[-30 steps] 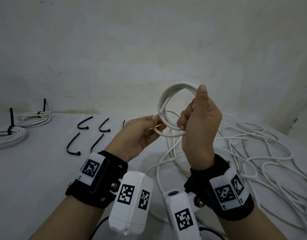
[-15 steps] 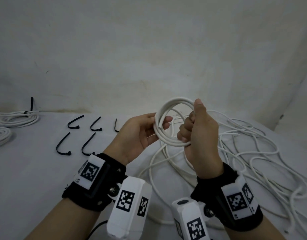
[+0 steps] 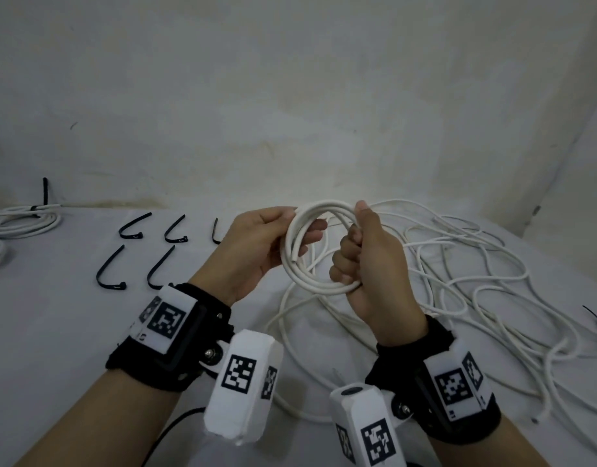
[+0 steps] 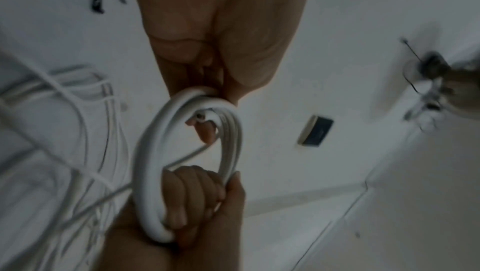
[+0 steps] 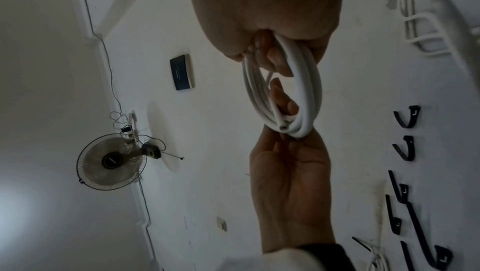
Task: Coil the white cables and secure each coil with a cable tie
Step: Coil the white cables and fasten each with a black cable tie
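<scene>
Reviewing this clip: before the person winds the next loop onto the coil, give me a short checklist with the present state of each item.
1. Left hand holds the coil: ok, thumb and fingers pinch its left side.
2. Right hand grip on the coil: ok, fingers curled round its right side.
3. Cable end tucked in: ok, it lies inside the loops by the left fingers.
4. Loops lie together: ok, the turns sit bundled side by side.
5. Loose cable free to feed: cannot tell, it lies in overlapping loops on the table.
6. Cable ties within reach: ok, five lie spare to the left.
</scene>
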Demonstrator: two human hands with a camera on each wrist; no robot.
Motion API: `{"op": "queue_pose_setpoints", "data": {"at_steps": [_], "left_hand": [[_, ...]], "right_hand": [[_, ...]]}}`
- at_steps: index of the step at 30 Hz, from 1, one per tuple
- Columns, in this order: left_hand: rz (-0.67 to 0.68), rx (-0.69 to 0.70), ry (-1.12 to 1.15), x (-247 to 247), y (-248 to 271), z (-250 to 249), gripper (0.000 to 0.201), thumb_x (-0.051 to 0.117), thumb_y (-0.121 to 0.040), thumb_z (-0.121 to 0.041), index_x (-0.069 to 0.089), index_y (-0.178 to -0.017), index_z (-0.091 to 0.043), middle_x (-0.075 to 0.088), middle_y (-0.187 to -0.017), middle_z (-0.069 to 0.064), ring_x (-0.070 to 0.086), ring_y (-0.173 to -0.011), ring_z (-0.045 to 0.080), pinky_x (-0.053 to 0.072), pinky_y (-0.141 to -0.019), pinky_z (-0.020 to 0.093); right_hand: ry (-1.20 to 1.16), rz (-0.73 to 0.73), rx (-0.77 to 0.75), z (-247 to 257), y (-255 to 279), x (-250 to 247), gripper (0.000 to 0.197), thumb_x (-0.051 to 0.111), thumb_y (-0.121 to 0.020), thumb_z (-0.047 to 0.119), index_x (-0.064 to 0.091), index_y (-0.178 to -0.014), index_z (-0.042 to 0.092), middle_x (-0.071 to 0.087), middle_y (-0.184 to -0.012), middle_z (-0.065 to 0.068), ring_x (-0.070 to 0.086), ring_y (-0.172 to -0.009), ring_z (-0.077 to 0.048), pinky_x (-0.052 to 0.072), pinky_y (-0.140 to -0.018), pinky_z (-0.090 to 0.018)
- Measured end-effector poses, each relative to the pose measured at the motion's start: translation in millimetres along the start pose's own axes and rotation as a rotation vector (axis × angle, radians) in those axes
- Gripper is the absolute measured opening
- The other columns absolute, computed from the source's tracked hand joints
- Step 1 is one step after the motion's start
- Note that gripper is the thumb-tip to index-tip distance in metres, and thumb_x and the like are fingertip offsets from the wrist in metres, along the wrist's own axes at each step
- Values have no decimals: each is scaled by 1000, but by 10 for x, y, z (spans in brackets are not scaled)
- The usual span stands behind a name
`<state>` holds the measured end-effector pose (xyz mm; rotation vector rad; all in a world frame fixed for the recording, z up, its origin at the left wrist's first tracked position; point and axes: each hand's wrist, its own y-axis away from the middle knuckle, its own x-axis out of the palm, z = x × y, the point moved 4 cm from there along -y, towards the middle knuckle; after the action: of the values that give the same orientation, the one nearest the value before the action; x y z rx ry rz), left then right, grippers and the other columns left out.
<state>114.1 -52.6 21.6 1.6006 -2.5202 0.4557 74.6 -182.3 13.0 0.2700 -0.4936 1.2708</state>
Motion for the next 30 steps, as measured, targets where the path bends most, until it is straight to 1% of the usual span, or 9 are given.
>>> {"op": "queue_pose_setpoints", "data": {"at_steps": [4, 10, 15, 18, 21, 24, 26, 28, 30], "left_hand": [[-16, 183, -118, 29, 34, -59, 26, 42, -99, -13, 67, -104, -12, 74, -97, 5, 71, -89, 17, 55, -70, 22], [-30, 256, -154, 69, 50, -37, 27, 39, -100, -16, 67, -104, -17, 74, -99, -1, 71, -91, 16, 55, -70, 22], [50, 196, -256, 66, 44, -92, 34, 41, -93, -33, 68, -104, -16, 71, -99, 13, 60, -58, 10, 52, -59, 25], [69, 181, -332, 53, 29, -95, 28, 44, -97, -22, 65, -111, -9, 66, -77, 3, 43, -46, 7, 44, -49, 22], [45, 175, -372, 22, 18, -91, 29, 40, -100, -11, 62, -116, -2, 52, -71, 3, 35, -43, 5, 37, -44, 18], [24, 197, -411, 29, 24, -107, 29, 41, -100, -12, 62, -116, -1, 48, -69, 3, 34, -43, 5, 34, -43, 17], [20, 217, -445, 43, 26, -115, 28, 43, -99, -15, 65, -114, -4, 46, -68, 2, 34, -45, 7, 32, -43, 17], [16, 221, -473, 38, 27, -117, 27, 45, -99, -17, 67, -111, -7, 45, -66, 1, 33, -46, 7, 30, -43, 17], [14, 218, -484, 26, 23, -120, 26, 47, -98, -18, 69, -108, -9, 43, -64, 2, 32, -45, 7, 29, -42, 17]], "right_hand": [[-3, -9, -7, 33, 11, -6, 45, 46, -98, 35, 27, -60, 20, 18, -46, 5, 15, -37, -9, 14, -40, -21], [-43, 13, 39, 48, -13, -28, 47, 45, -98, 37, 27, -59, 19, 18, -45, 6, 15, -36, -8, 14, -39, -20], [-55, 65, 90, 6, -19, -14, 46, 44, -98, 36, 27, -60, 20, 17, -44, 6, 15, -33, -7, 15, -36, -17], [51, 110, 91, -73, 3, 40, 44, 45, -98, 37, 29, -61, 19, 19, -46, 4, 17, -35, -9, 19, -37, -19], [244, 109, -7, -90, 6, 50, 42, 44, -99, 38, 41, -65, 13, 29, -45, 3, 28, -37, -11, 30, -41, -23], [617, 22, -304, -16, -31, -27, 42, 48, -94, 47, 55, -83, 6, 45, -59, 3, 45, -53, -10, 40, -53, -24], [732, -16, -464, 28, -78, -85, 46, 49, -81, 59, 56, -96, 16, 51, -78, 4, 50, -70, -5, 42, -65, -18], [866, 36, -512, 40, -163, -146, 52, 45, -73, 70, 57, -102, 29, 54, -103, 2, 49, -98, -8, 40, -85, -20], [991, 170, -430, 31, -239, -200, 56, 39, -75, 76, 63, -99, 31, 58, -109, 2, 49, -107, -9, 38, -92, -24]]}}
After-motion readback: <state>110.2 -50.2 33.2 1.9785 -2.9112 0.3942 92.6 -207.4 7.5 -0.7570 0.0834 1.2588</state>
